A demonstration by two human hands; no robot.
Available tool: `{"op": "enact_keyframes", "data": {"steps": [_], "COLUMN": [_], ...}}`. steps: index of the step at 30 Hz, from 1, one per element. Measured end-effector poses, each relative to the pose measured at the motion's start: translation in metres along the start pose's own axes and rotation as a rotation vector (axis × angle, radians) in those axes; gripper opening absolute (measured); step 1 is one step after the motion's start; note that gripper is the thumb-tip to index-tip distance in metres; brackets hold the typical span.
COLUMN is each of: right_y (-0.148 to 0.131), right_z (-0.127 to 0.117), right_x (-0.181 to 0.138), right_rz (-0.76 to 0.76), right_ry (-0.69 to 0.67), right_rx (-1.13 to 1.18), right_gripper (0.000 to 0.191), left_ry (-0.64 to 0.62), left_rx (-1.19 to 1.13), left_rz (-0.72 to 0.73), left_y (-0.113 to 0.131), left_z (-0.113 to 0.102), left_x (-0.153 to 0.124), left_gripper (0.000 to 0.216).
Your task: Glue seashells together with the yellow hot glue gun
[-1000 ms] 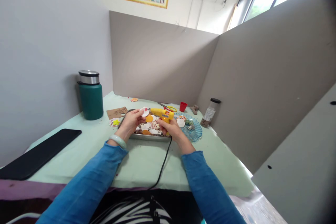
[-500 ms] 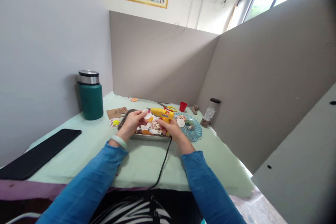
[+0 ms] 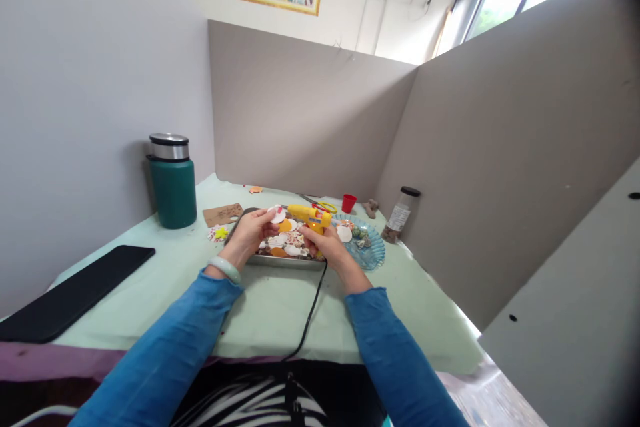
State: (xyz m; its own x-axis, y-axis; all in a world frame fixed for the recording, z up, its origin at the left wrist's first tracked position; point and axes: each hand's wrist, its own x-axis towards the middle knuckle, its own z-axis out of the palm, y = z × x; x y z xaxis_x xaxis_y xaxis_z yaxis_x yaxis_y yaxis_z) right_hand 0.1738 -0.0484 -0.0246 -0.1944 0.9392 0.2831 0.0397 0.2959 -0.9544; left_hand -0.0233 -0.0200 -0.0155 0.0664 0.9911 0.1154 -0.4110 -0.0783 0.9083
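Note:
My left hand (image 3: pixel 254 232) pinches a round white disc (image 3: pixel 278 215) that carries a small pinkish-red spot. In my right hand (image 3: pixel 324 240) is a yellow glue gun (image 3: pixel 305 213), its nozzle pointing left toward the disc, with a small gap showing between them. A black cord (image 3: pixel 314 310) runs from the gun down to the table's front edge. Beneath both hands lies a metal tray (image 3: pixel 290 262) filled with white and orange shells and discs. To the right, a blue scalloped plate (image 3: pixel 379 255) holds another white disc (image 3: pixel 344 233) and greenish pieces.
A green bottle (image 3: pixel 173 190) and a black flat mat (image 3: pixel 75 293) are at left. Behind the tray lie scissors (image 3: pixel 327 207), a red cup (image 3: pixel 349 203) and a brown card (image 3: pixel 223 215). A black-lidded jar (image 3: pixel 400 217) stands by the right panel. Grey panels surround the table.
My left hand has drawn the white disc slightly left, away from the glue gun's nozzle, and its face shows more now. My right hand and the gun stay nearly still.

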Motion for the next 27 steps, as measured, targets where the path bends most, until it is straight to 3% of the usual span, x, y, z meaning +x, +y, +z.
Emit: {"op": "enact_keyframes", "data": {"steps": [9,27], "right_y": [0.0004,0.0024], "right_z": [-0.0012,-0.0017], "right_x": [-0.0005,0.0012], "right_rz": [0.0,0.002], "right_ry": [-0.017,-0.015], "right_rx": [-0.02,-0.014], "right_gripper": [0.041,0.041], "left_ry": [0.047,-0.099], "left_rx": [-0.044,0.101], "left_rz": [0.003,0.015], "left_y": [-0.0006,-0.0033], "left_z": [-0.0028,0.0], "left_x": [0.0013,-0.0015], "left_gripper": [0.023,0.038]}}
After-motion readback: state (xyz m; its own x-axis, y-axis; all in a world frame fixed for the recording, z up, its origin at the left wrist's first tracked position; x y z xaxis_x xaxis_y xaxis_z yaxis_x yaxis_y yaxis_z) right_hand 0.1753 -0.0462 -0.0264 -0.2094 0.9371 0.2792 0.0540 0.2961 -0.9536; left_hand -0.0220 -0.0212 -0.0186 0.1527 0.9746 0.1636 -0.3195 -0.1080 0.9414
